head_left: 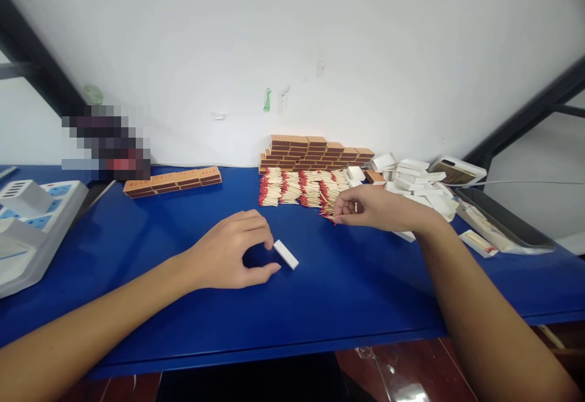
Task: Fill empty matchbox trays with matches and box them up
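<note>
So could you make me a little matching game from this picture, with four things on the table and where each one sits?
Things:
1. small white tray
2. pile of red-tipped matches
3. stack of brown matchboxes
4. white power strip

Places:
A. far left edge of the blue table
B. against the wall, behind the matches
C. at the fingertips of the left hand
D. middle of the table, just under the right hand's reach

Pairs: 1-C, 2-D, 3-B, 4-A
</note>
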Demonstrator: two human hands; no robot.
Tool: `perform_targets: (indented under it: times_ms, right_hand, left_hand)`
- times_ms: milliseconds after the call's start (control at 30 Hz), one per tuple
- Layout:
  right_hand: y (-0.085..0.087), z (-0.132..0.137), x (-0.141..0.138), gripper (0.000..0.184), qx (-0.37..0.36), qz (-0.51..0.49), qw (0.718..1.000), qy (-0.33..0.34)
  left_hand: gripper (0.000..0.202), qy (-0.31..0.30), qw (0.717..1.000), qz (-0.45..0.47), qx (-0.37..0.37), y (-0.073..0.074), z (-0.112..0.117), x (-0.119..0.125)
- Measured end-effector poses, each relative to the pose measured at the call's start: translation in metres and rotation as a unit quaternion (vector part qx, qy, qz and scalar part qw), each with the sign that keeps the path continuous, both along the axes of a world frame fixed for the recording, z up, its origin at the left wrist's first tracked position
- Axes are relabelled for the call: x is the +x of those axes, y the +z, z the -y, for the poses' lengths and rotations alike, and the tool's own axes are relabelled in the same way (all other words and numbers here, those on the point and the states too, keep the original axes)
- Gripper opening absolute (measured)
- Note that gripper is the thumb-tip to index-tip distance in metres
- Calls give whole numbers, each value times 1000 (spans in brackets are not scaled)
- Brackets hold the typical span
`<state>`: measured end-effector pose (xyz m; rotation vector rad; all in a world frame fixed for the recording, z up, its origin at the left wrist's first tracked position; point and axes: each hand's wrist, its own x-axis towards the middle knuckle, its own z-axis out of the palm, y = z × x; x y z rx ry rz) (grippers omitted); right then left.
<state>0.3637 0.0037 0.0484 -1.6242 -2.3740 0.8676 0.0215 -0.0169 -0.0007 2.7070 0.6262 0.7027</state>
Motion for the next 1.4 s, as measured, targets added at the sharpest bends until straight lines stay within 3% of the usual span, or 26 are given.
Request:
perform_targets:
  times_ms: [167,433,567,667,767,967,1067,1200,1300,1400]
  right_hand:
    - [-10,2,-16,34,31,-42,999,17]
    - [-13,5,-28,30,22,-70,996,44]
    - [-12,9,-30,34,-30,-81,993,83]
    - [-13,9,-30,37,-47,-74,992,91]
    - [-15,6,-26,40,-65,-85,991,75]
    - [-20,-1,-22,42,-107,-152,981,49]
    - [-24,-4,-23,42,-97,-161,981,34]
    - [-27,-6,-26,40,-72,-170,983,10]
    - [-28,-7,-29,43,-49,-171,984,-12]
    - [-30,-7,-32,44,-31,-162,986,-20]
  left_hand:
    - [57,-1,999,-49,-13,1,3,2]
    - [55,-5,995,-101,7,-1,8,4]
    - [61,-3,994,-107,3,-7,12,12]
    - [68,-26,994,-101,41,-13,16,21]
    - [51,-53,990,-107,77,-16,19,28]
    - [28,-38,991,-101,72,-16,17,29]
    - [26,-22,995,-80,46,-14,15,24]
    - [39,5,998,-53,-21,-5,12,14]
    - [33,25,994,7,-107,1,7,7]
    - [25,47,971,103,-211,0,-1,5]
